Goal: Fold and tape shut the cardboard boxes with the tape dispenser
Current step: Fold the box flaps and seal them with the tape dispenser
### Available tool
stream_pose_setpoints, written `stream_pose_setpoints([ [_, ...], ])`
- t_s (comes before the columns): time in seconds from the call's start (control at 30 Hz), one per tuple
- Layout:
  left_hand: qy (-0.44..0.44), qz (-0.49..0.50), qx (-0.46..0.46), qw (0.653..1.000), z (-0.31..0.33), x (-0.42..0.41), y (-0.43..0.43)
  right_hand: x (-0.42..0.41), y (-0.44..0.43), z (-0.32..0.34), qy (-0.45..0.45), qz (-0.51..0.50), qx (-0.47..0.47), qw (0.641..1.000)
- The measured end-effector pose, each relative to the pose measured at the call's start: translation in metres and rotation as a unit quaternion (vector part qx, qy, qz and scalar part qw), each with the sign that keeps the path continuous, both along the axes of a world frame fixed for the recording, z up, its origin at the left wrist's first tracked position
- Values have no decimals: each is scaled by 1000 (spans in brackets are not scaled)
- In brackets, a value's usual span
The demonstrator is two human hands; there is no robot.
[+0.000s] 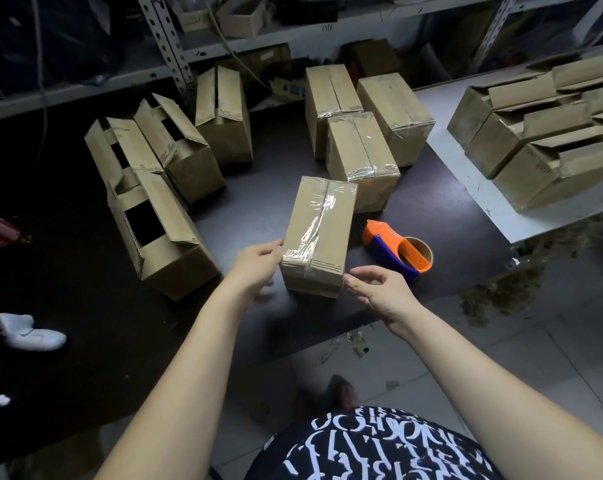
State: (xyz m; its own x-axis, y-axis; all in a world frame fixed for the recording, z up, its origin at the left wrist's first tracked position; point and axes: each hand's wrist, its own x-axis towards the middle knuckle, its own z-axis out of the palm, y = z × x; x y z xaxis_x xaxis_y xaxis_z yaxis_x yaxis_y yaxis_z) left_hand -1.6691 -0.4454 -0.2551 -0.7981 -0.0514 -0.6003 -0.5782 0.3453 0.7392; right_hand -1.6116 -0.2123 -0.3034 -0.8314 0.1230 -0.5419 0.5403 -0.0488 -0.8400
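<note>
A taped cardboard box [319, 233] stands on the dark floor mat [251, 202] in front of me, clear tape running along its top seam. My left hand [258, 268] touches its near left corner with relaxed fingers. My right hand [376, 289] hovers at its near right corner, fingers loosely curled, thumb tip near the edge. The orange and blue tape dispenser [399, 249] lies on the mat just right of the box, untouched.
Three taped boxes [362, 157] stand behind. Several open boxes [154, 220] sit at the left. More open boxes [542, 133] rest on a white board [483, 188] at the right. Metal shelving [175, 57] runs along the back. A white shoe [30, 332] is at far left.
</note>
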Motion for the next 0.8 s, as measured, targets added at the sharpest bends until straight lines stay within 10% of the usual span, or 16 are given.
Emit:
stream_pose_setpoints([
  [0.13,-58,-52,13,997,-7,11,-2,3,5,3,73,3,45,996],
  [0.33,206,34,-39,977,-27,16,-12,7,10,14,223,71,136,963],
  [0.5,391,-143,-114,902,-36,33,-20,9,5,18,296,133,192,926],
  [0.8,368,-63,-17,928,-50,44,8,9,-11,13,325,140,292,889],
])
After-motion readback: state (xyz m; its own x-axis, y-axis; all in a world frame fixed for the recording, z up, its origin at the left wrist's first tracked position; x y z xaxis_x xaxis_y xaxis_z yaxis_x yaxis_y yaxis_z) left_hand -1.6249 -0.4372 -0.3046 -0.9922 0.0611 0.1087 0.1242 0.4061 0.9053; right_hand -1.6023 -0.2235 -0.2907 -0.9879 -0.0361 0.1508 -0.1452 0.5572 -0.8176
